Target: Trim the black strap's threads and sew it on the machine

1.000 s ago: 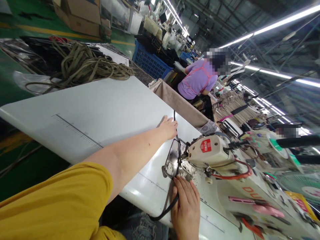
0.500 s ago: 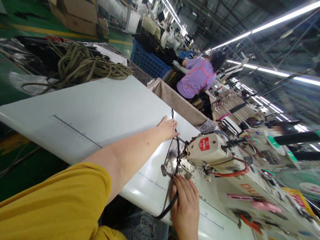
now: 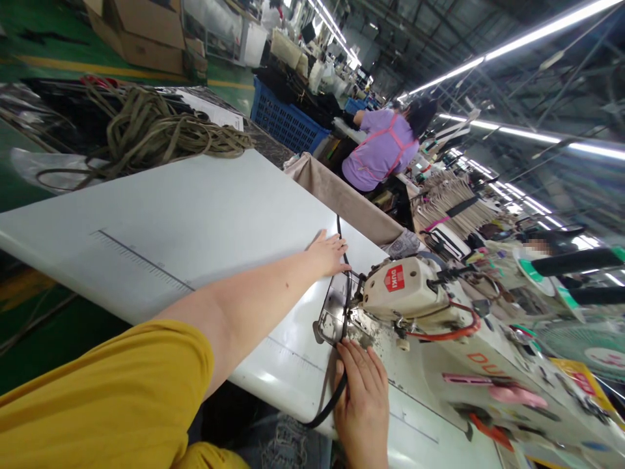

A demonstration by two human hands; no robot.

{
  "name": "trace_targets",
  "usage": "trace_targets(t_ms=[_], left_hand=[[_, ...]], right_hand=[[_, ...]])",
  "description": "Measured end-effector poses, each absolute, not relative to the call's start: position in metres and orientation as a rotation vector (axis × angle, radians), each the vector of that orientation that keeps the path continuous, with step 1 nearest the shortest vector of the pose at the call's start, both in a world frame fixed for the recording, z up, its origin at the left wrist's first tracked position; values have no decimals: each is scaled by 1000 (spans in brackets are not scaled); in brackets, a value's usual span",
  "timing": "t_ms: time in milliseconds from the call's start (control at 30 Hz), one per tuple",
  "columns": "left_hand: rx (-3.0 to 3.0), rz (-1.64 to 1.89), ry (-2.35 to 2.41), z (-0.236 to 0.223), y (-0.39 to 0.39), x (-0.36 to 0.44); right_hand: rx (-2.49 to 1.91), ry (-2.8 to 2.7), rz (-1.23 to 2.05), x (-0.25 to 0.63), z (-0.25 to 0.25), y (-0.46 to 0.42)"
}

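A long black strap [image 3: 330, 405] runs over the metal needle plate [image 3: 333, 311], beneath the head of a white sewing machine [image 3: 406, 286] with a red label. Beyond the needle, my left hand [image 3: 329, 254] lies over the strap with fingers spread, fingertips touching it. On the near side, my right hand [image 3: 362, 394] is closed lightly around the strap, which passes between thumb and fingers close to the plate. From there the strap curves down past the table's front edge. The needle tip is too small to make out.
The white table [image 3: 195, 195] carries a printed ruler. A pile of olive straps [image 3: 166, 127] lies at its far left. A beige cloth-lined bin [image 3: 349, 198] borders the back edge. A blue crate [image 3: 288, 117] and a person in a purple top [image 3: 378, 153] are farther off.
The view has shifted slightly. Both hands keep nearly the same places on the strap, and its far end lies a little differently behind my left hand.
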State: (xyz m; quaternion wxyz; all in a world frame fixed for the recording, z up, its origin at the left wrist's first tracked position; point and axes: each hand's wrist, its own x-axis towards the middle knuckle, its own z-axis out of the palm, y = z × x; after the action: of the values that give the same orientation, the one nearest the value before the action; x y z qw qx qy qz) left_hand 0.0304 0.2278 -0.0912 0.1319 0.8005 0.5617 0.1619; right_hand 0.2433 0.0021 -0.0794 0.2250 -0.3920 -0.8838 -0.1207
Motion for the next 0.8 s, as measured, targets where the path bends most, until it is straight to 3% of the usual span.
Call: trace_targets(t_ms=[333, 500, 800], left_hand=[[2265, 605, 1743, -91, 229, 23], [2409, 462, 1493, -92, 226, 38], [2326, 427, 1613, -88, 230, 25]], right_hand=[[-1098, -2448, -322, 245, -81, 2], [-1109, -2454, -324, 247, -83, 2], [-1108, -2449, -320, 245, -82, 0]])
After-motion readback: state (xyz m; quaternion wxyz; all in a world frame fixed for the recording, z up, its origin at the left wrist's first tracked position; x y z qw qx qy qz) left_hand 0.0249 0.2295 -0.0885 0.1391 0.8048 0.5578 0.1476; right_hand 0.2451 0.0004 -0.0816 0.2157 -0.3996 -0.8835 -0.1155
